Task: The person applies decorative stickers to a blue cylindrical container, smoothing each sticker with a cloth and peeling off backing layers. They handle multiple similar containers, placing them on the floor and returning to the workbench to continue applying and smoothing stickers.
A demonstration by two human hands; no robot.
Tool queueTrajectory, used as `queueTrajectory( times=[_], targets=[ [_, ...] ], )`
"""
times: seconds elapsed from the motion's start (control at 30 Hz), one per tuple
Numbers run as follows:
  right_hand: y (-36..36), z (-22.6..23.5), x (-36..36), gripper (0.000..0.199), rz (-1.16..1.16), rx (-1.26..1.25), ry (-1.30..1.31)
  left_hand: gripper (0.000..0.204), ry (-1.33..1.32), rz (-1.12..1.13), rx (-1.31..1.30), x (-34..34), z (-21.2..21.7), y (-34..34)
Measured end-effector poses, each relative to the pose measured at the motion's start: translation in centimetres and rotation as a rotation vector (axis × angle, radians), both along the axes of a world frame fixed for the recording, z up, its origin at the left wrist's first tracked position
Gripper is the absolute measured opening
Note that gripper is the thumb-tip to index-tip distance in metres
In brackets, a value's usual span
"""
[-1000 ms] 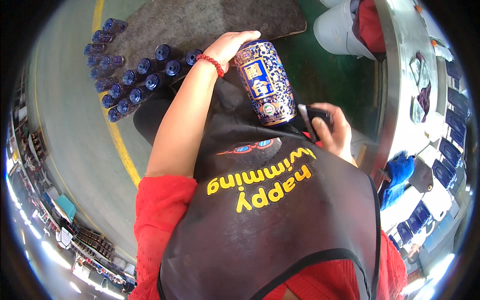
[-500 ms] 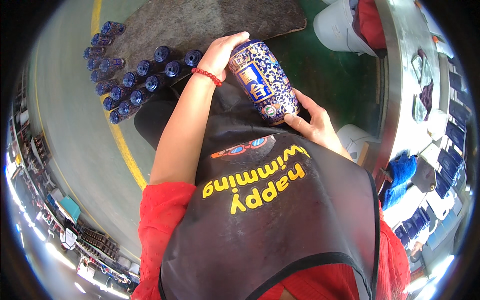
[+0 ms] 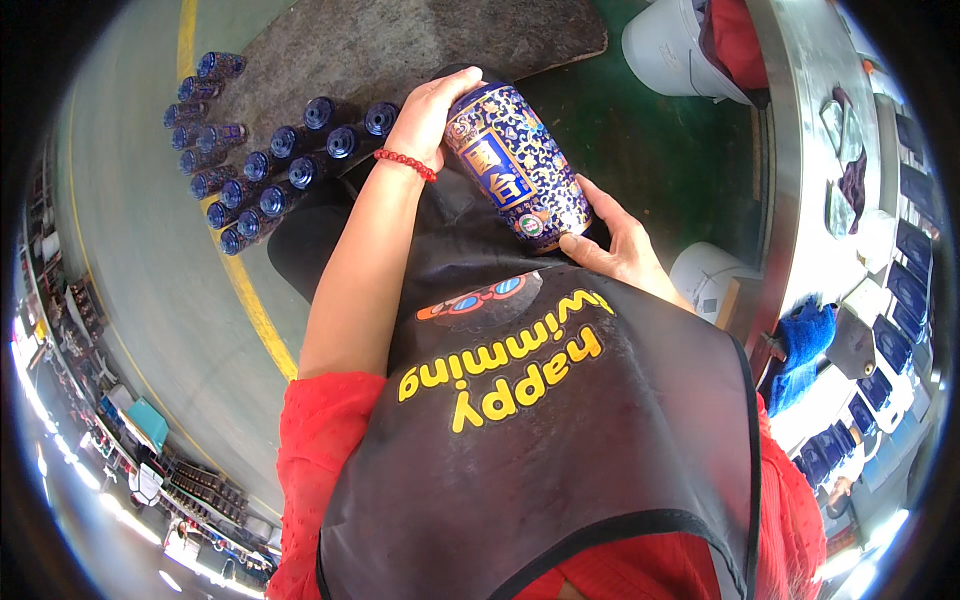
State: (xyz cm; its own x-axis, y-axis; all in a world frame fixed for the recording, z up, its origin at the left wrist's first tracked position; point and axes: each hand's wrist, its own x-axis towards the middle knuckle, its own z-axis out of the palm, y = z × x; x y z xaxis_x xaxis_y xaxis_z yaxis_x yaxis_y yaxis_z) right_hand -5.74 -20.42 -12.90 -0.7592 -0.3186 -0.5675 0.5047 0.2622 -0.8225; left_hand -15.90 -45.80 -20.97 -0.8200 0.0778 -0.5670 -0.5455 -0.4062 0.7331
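Between the curled left hand (image 3: 420, 118) and base-pinching right hand (image 3: 618, 242), one glossy blue-and-gold cylindrical bottle (image 3: 520, 165) is held.

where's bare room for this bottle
Bare: the mottled grey board between the glossy dark-blue bottles and the picture's top; dark green floor bordered by the board, white plastic bucket and right hand. Crowded: the board's left edge, among those bottles.

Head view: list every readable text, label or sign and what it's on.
Wording not copied; locations only.
Held blue-and-gold bottle: large gold characters on a blue panel, readable.
Same bottle, round green-and-white mark: too small.
Black apron: two lines of yellow lettering, upside down in view, readable.
Blue bottles at left: no text can be made out.
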Motion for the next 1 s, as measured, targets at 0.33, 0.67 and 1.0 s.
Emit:
queueTrajectory(
  times=[0.33, 0.67, 1.0],
  targets=[
    [0.4, 0.0, -0.1, 0.076, 0.015, -0.059, 0.002, 0.031, -0.005, 0.013, -0.012, 0.2, 0.3, 0.2],
    [0.4, 0.1, -0.4, 0.073, 0.097, 0.000, 0.031, 0.032, -0.003, 0.003, -0.005, 0.4, 0.1, 0.0],
    [1.1, 0.5, -0.3, 0.070, 0.038, -0.108, -0.052, 0.031, -0.020, 0.014, 0.018, 0.3, -0.1, 0.0]
  ],
)
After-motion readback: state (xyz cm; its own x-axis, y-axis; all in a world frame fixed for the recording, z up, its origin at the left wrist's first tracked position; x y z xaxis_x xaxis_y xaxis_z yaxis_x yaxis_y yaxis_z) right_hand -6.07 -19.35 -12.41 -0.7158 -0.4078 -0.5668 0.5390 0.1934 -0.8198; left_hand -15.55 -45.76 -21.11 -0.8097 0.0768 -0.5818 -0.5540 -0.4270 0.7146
